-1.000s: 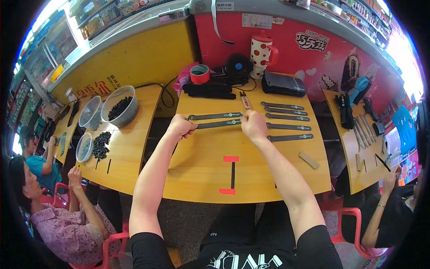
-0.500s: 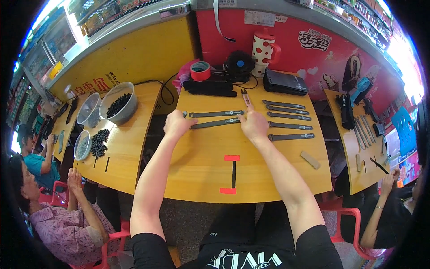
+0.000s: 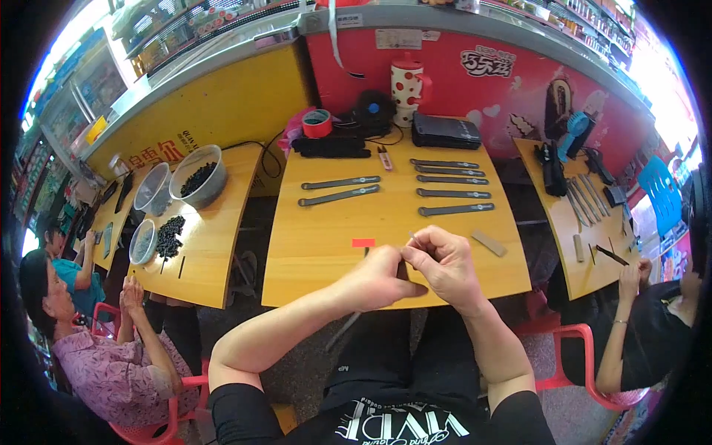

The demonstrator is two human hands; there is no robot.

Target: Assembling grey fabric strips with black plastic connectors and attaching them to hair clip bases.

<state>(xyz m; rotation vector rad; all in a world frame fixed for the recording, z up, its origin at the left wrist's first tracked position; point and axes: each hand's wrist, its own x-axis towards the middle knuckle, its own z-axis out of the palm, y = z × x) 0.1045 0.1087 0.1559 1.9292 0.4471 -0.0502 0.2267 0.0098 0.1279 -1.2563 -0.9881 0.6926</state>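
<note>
My left hand (image 3: 378,280) and my right hand (image 3: 446,268) meet over the table's near edge, thumbs and fingertips pinched together. A small pale tip shows above the right fingers; most of what they hold is hidden. Below my left hand hangs a thin grey strap (image 3: 343,331), which seems to run up into its closed fingers. Beyond the hands lie two dark grey straps (image 3: 339,195) on the left, each with a slotted end and a pale print. Several matching straps (image 3: 454,194) lie in a column to their right. A red tape mark (image 3: 363,242) shows just beyond my left hand.
Pink-handled thread snips (image 3: 385,158), a black pouch (image 3: 446,131), a tape roll (image 3: 317,123) and a spotted tumbler (image 3: 407,90) stand or lie at the back. A tan strip (image 3: 489,243) lies right. People sit at both side tables; the left one bears tubs (image 3: 199,176) of black pieces.
Both hands have come back from the two left straps to the near edge and now pinch together. The grey strap hanging below my left hand has come into view. The view has shifted slightly.
</note>
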